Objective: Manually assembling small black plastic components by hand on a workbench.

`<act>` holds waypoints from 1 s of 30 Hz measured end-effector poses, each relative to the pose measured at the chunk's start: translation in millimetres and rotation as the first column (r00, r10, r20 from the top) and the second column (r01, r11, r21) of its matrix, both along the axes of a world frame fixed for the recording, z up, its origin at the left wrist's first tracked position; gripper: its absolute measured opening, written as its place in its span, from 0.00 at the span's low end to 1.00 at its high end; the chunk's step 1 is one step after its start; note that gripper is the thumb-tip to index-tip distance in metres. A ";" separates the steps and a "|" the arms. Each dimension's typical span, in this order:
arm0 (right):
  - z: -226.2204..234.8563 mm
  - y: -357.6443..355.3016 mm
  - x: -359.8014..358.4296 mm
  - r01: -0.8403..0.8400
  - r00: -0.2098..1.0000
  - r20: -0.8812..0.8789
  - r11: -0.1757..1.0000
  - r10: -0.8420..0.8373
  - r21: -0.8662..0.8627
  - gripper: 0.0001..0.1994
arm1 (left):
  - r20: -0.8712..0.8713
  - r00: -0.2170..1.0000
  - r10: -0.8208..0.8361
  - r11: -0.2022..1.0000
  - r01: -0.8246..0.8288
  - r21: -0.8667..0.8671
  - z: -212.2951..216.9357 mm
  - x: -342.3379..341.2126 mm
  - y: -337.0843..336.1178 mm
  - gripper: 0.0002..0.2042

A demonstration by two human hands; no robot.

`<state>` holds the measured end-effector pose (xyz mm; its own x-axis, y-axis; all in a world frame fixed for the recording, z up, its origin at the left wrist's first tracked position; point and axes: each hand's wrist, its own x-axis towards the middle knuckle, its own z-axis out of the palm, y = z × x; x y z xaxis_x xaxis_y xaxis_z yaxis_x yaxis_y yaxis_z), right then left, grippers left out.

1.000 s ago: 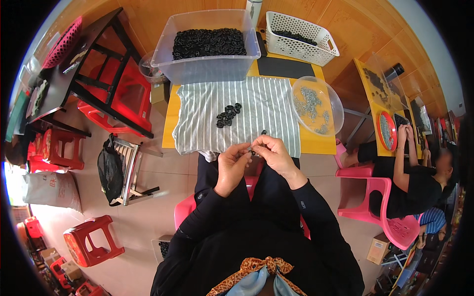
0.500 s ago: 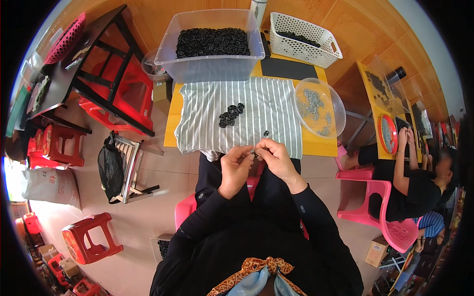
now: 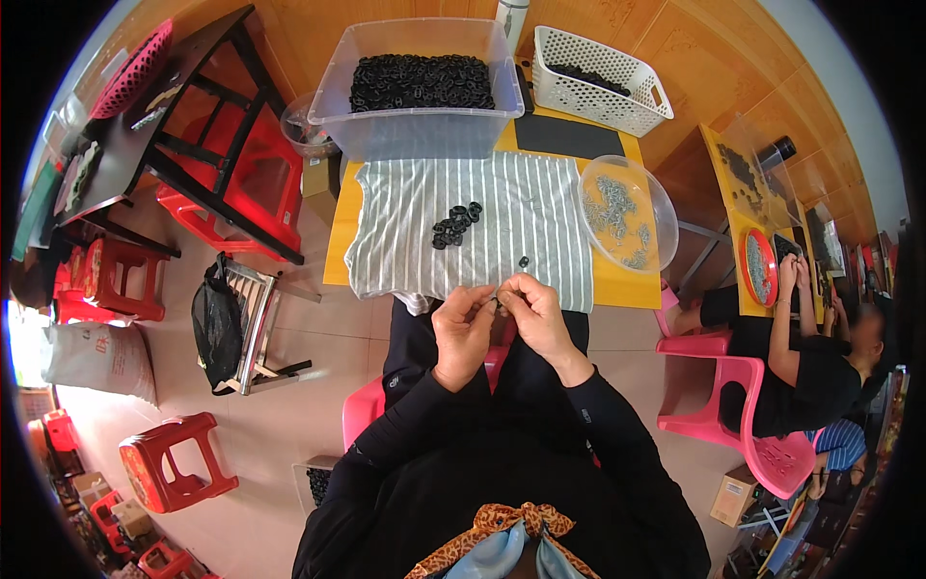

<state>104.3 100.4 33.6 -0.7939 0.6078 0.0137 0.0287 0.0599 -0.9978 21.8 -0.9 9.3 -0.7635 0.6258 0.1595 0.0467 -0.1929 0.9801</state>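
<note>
My left hand (image 3: 463, 333) and my right hand (image 3: 533, 316) meet fingertip to fingertip at the near edge of a striped cloth (image 3: 521, 207), pinching a small dark ring part between them. It is too small to tell which hand bears it. A small pile of black rings (image 3: 456, 224) lies on the cloth ahead of my hands. One lone black ring (image 3: 524, 261) sits just beyond my right fingers.
A clear tub of black rings (image 3: 421, 81) stands at the back of the yellow table (image 3: 340, 217), a white basket (image 3: 600, 79) beside it. A clear bowl of metal pieces (image 3: 625, 212) is on the right. Another person (image 3: 801, 338) sits at right. Red stools (image 3: 164, 463) stand left.
My hands have stayed together at the cloth's near edge, with only slight finger movement. The view shifted a little.
</note>
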 end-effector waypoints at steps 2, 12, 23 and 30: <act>-2.5 -1.4 -0.5 0.030 1.000 -0.002 1.000 -0.030 0.003 0.04 | -0.079 0.997 0.025 0.999 -0.028 -0.032 6.5 0.2 0.3 0.10; 1.3 15.9 4.1 -0.023 1.000 -0.012 0.973 0.021 -0.229 0.06 | -0.073 0.997 -0.027 1.000 0.027 -0.005 0.8 -5.5 1.5 0.11; 9.3 24.4 -0.3 -0.223 0.975 0.049 0.960 0.218 0.169 0.03 | 0.155 0.982 -0.111 0.994 0.107 0.030 -2.2 -4.3 0.9 0.10; -4.7 10.7 -2.0 -0.098 0.992 0.090 0.987 0.087 0.125 0.05 | 0.179 0.981 -0.070 0.993 0.051 0.105 1.5 0.2 1.8 0.11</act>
<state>102.3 111.1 28.9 -0.8485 0.5289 0.0175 0.1008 0.1940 -0.9758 22.0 0.9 10.8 -0.7467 0.6597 0.0851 -0.1454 -0.2866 0.9469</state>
